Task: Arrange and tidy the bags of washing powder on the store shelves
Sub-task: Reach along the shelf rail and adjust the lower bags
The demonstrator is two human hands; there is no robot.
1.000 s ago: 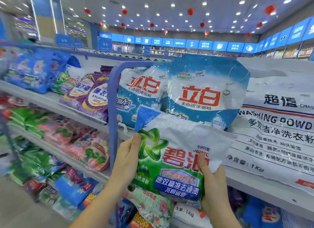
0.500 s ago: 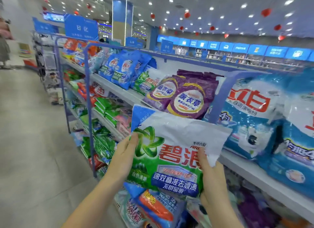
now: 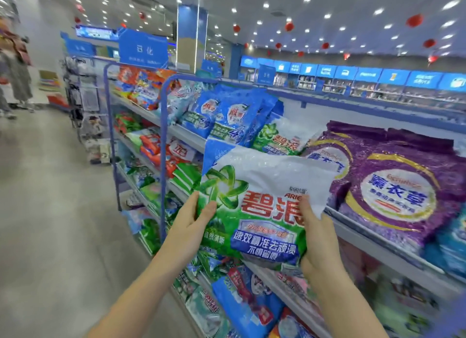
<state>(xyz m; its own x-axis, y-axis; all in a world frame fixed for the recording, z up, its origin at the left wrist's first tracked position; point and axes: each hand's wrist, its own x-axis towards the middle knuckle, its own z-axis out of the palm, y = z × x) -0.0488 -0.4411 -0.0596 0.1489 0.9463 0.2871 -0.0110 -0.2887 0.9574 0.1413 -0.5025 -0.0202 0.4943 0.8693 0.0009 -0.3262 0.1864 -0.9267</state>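
Now left hand [image 3: 191, 224] & right hand [image 3: 320, 236] grip green/white bag [image 3: 264, 176] w/ red lettering, crumpled top.

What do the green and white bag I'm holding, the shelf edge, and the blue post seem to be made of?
The bag is probably thin plastic film, glossy; it crinkles and catches glare. The shelf edge looks like painted metal, pale grey and smooth with a straight lip. The post is likely painted metal tube, blue, curving over at the top.

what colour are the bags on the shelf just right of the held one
Purple bags, with a gold ring round a white oval; head view.
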